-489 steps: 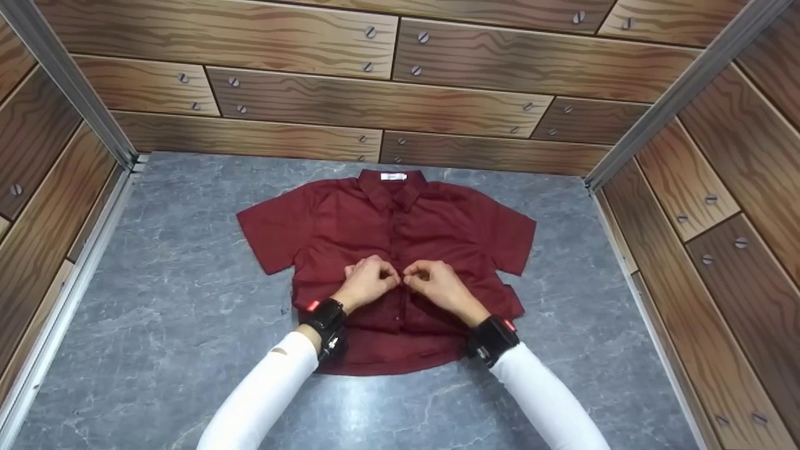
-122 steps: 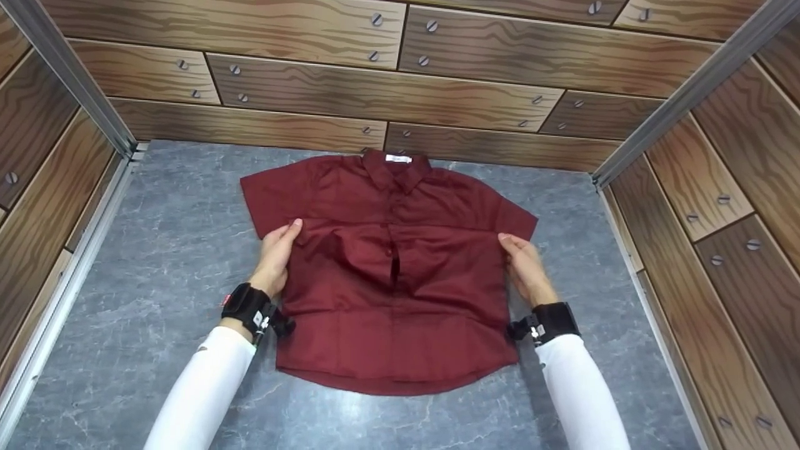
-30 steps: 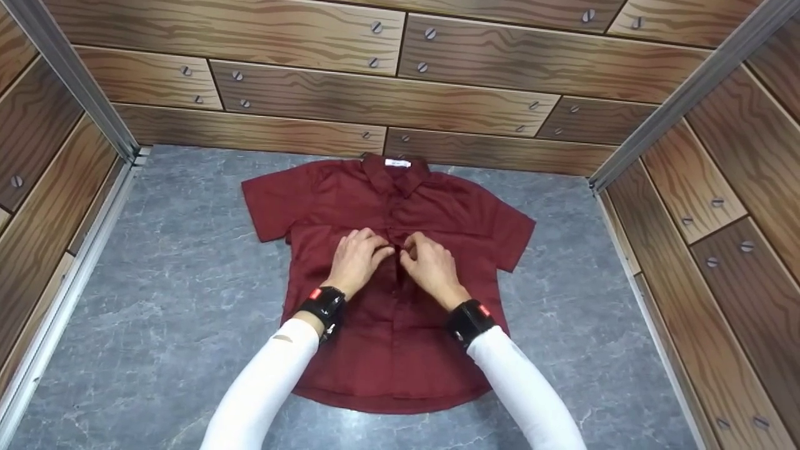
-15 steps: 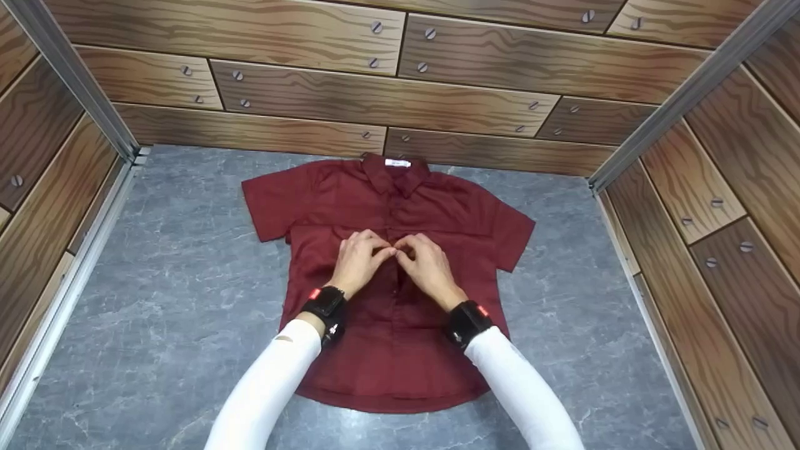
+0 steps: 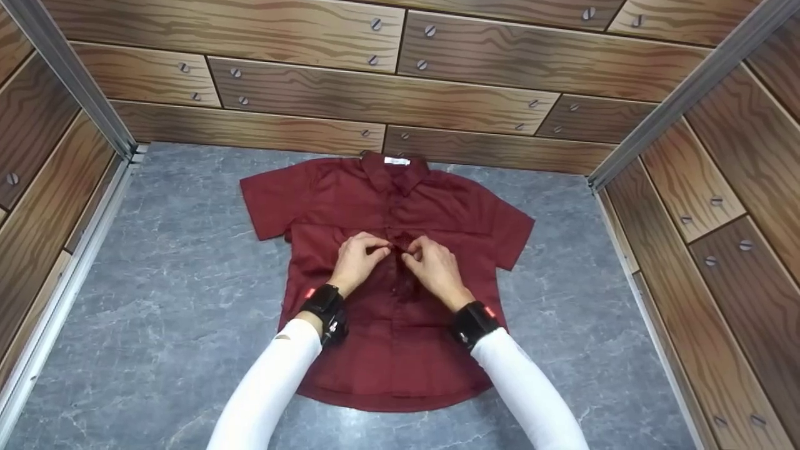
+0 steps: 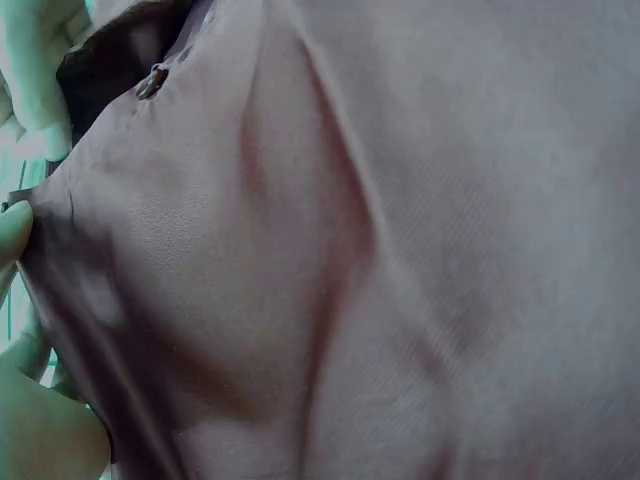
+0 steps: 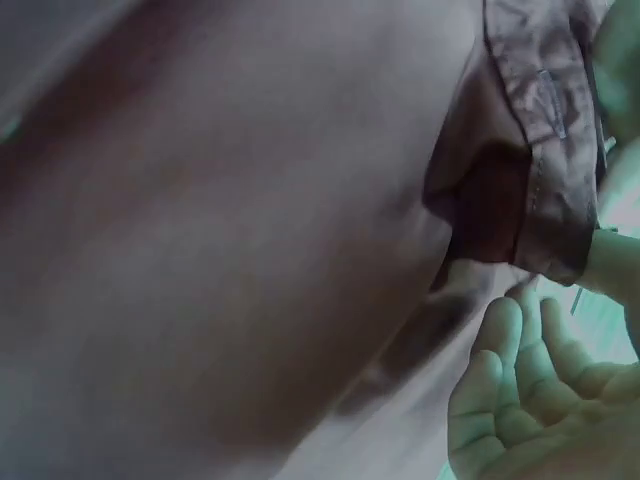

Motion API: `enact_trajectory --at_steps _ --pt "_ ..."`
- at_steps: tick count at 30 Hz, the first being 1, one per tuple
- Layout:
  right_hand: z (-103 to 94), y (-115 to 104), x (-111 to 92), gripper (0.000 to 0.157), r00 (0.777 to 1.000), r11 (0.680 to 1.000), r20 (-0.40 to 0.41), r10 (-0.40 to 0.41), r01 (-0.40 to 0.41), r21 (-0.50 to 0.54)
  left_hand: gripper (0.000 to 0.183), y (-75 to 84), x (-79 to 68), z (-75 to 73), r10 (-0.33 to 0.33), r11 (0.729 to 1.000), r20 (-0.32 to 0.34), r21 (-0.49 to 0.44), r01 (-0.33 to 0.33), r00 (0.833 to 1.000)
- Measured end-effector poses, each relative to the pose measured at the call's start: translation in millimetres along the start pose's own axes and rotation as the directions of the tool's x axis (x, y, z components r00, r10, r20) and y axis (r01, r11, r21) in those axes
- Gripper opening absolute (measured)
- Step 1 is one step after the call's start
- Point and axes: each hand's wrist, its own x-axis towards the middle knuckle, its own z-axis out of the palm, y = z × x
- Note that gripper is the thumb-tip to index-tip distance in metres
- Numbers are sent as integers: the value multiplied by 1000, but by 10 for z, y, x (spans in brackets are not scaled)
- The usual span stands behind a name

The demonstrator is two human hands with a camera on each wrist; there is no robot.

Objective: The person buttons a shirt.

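A dark red short-sleeved shirt (image 5: 397, 359) lies front up, its collar at the back and its hem towards me. Over the middle of the front placket, my left hand (image 5: 359, 262) pinches one front edge between thumb and fingertips. Just across the gap, my right hand (image 5: 432, 265) pinches the other edge, raised and folded back a little. A small button (image 6: 150, 82) shows on the cloth in the left wrist view. In the right wrist view a buttonhole (image 7: 552, 103) runs along the lifted placket strip, with curled fingers (image 7: 500, 330) below it.
The shirt lies on a grey marbled tabletop (image 5: 181, 281). Wood-patterned panels (image 5: 300, 81) stand behind and on both sides, joined by metal corner rails (image 5: 672, 94). A white label (image 5: 397, 161) shows inside the collar.
Earlier the shirt was bunched, then both hands held its sides; now it lies longer, hands back at the placket. Within the last half second the fingertips have parted slightly, the right edge lifting.
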Motion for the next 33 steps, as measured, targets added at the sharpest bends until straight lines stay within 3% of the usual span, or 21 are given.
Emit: enact_trajectory --at_steps 4,8,14,23,33 --pt "-48 29 4 8 998 998 39 45 -47 46 16 -26 -9 -6 -7 1000 63 -8 8 998" --pt "-70 32 19 8 991 983 111 80 -97 155 16 -37 -28 -22 -14 1000 144 8 13 989" --pt "-46 38 51 11 978 956 188 95 -142 256 15 -19 -35 -11 -36 998 196 51 26 980" --pt "-13 22 39 11 970 938 227 84 -153 310 13 -11 -39 66 -51 990 177 141 25 983" --pt "28 -22 12 8 986 958 166 -9 -39 283 13 4 0 77 -84 982 189 182 49 978"
